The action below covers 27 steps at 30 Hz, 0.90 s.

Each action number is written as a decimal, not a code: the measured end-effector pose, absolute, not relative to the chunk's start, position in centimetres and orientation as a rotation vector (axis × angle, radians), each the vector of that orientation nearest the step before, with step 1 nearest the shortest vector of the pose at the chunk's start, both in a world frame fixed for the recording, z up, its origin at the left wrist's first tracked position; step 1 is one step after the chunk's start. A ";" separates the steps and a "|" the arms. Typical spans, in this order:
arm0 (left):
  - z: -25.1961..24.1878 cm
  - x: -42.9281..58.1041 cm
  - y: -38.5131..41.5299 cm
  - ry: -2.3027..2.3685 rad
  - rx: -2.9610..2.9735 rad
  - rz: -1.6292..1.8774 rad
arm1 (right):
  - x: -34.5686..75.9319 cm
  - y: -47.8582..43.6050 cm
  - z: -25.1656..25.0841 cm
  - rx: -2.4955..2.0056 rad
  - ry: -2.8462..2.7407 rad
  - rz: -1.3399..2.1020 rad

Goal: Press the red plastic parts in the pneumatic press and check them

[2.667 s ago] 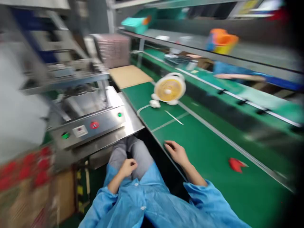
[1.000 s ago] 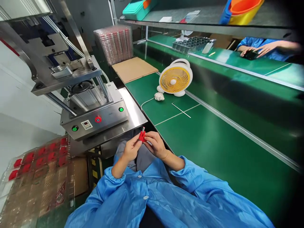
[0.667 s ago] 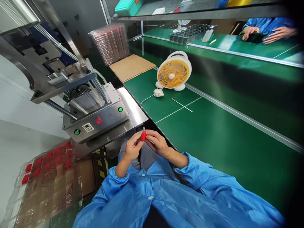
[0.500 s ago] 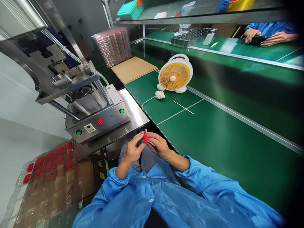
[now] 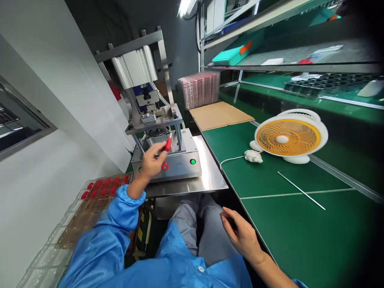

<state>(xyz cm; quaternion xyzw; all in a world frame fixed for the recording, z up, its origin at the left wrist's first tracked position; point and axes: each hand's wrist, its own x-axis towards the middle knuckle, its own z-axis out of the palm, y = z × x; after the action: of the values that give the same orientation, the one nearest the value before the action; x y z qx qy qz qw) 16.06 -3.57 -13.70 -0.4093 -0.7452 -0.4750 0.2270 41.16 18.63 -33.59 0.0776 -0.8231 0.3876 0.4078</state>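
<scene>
My left hand (image 5: pixel 152 161) is raised in front of the steel press machine (image 5: pixel 163 132) and pinches a small red part (image 5: pixel 168 143) with a silver tip, held near the gap under the press plate. My right hand (image 5: pixel 240 235) hovers low over my lap by the near edge of the green bench (image 5: pixel 300 224), fingers loosely apart and holding nothing. Both arms wear blue sleeves.
A clear blister tray with several red parts (image 5: pixel 99 188) lies left of the machine. A white and yellow desk fan (image 5: pixel 289 137) stands on the bench, with its cord and a thin white strip (image 5: pixel 301 190) nearby. Cardboard (image 5: pixel 220 115) and stacked clear trays (image 5: pixel 199 89) sit behind.
My right hand let go of the red part and dropped toward my lap. My left hand carried the part up and left to the press. My head turned left.
</scene>
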 end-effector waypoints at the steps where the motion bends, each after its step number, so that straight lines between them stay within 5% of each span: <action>1: -11.6 14.6 -4.3 -2.037 -1.079 -1.233 | 41.1 18.7 -33.7 0.188 -2.077 0.976; 7: -3.5 7.5 -6.2 -2.183 -0.905 -0.822 | 40.9 19.0 -34.3 0.164 -2.088 0.991; 14: -0.8 3.9 -4.9 -2.470 -0.811 -0.496 | 40.9 19.5 -35.3 0.149 -2.115 0.991; 27: -1.0 1.2 -2.8 -2.451 -0.679 -0.709 | 40.7 20.1 -36.1 0.113 -2.132 1.070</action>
<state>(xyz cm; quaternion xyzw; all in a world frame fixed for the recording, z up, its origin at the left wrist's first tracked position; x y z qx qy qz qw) 1.23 -2.84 -1.03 -0.2491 -0.8993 -0.2601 0.2480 40.70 20.13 -36.13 0.0438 -0.8302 0.4166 0.3679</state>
